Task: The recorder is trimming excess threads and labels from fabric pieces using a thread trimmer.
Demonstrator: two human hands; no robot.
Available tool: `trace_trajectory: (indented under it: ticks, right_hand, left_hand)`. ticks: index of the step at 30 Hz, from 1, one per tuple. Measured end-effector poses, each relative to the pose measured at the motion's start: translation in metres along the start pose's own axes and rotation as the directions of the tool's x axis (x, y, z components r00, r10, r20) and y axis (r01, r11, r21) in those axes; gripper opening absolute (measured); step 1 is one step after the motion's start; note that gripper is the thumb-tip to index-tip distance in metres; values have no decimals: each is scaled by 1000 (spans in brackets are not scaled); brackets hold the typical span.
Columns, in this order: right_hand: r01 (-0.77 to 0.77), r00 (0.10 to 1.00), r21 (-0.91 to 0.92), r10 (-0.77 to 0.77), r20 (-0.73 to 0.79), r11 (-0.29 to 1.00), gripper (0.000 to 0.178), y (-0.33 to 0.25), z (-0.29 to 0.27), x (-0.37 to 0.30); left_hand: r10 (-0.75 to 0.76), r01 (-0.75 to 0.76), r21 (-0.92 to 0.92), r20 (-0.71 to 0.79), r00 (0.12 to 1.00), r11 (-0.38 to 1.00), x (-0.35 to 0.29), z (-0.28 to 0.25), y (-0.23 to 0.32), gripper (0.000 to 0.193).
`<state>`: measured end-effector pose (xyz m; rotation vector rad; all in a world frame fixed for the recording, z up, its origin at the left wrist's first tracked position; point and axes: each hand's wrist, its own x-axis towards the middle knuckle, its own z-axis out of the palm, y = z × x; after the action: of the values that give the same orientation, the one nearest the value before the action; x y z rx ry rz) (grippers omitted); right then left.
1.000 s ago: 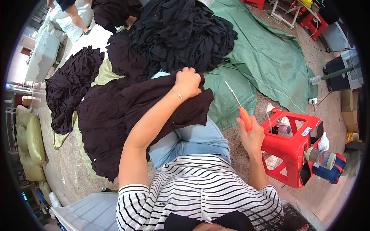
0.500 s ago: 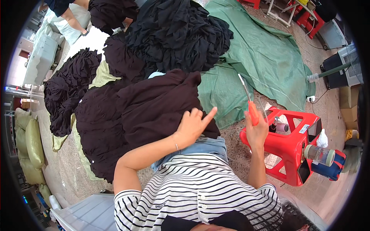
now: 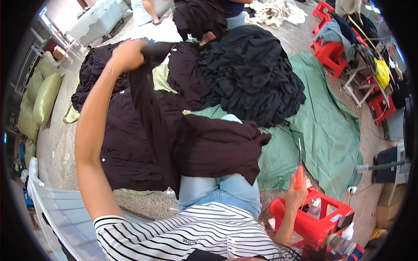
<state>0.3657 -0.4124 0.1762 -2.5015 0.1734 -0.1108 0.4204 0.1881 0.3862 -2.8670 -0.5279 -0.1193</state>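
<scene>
My left hand [image 3: 127,55] is raised at the far left, closed on dark brown cloth [image 3: 146,93]. The cloth hangs from it as a long strip, running down toward my lap. More dark brown cloth [image 3: 217,148] lies across my jeans; whether it is one piece with the strip I cannot tell. Low on the right, my right hand [image 3: 296,195] grips scissors [image 3: 299,176] by their orange-red handle, blades upward. The scissors are apart from the cloth. Left of my lap lies a heap of dark brown cloth pieces [image 3: 126,148].
A large black cloth pile [image 3: 252,74] rests ahead on a green tarp [image 3: 328,130]. A red plastic stool [image 3: 335,217] with a clear jar [image 3: 342,244] near it stands at my right. Another person [image 3: 235,11] is beyond the piles. Grey plastic bin [image 3: 69,217] at near left.
My left hand has gone from the cloth on my lap up and left, lifting dark brown cloth. My right hand still holds the scissors. The view has turned left.
</scene>
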Motion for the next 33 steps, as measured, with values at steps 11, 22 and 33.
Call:
trace_trajectory:
  ticks: [11, 22, 33]
  right_hand:
    - [82, 991, 14, -80, -110, 997, 23, -33, 24, 6]
    - [59, 998, -6, -59, -2, 998, 23, -40, 38, 3]
    - [88, 985, -11, -86, 149, 996, 27, -24, 34, -12]
  left_hand:
    - [-592, -95, -652, -733, 335, 753, 198, 41, -47, 24]
    - [38, -172, -945, -168, 985, 279, 101, 202, 59, 42]
    - [221, -543, -632, -517, 827, 553, -198, 144, 205, 21]
